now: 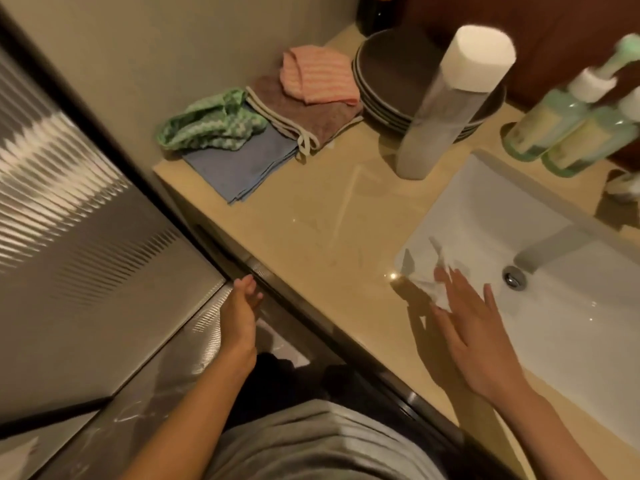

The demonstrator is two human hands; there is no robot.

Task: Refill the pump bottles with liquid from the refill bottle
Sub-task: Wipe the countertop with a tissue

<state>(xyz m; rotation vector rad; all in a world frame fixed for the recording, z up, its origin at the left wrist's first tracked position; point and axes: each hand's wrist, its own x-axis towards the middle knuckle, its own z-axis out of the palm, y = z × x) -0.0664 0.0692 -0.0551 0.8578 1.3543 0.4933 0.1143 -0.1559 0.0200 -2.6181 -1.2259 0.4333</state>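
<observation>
I can't read any text from here. The left pump bottle (540, 128) and the right pump bottle (585, 143) each carry a pale label, but the print is too blurred to read. The refill bottle (446, 109) shows me nothing legible.

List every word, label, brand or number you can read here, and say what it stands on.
No text here can be read.
Farther pump bottle: pale label, print too blurred to read.
Nearer pump bottle: pale label, also too blurred to read.
Tall refill bottle: no print shows on its grey body or white cap.
</observation>
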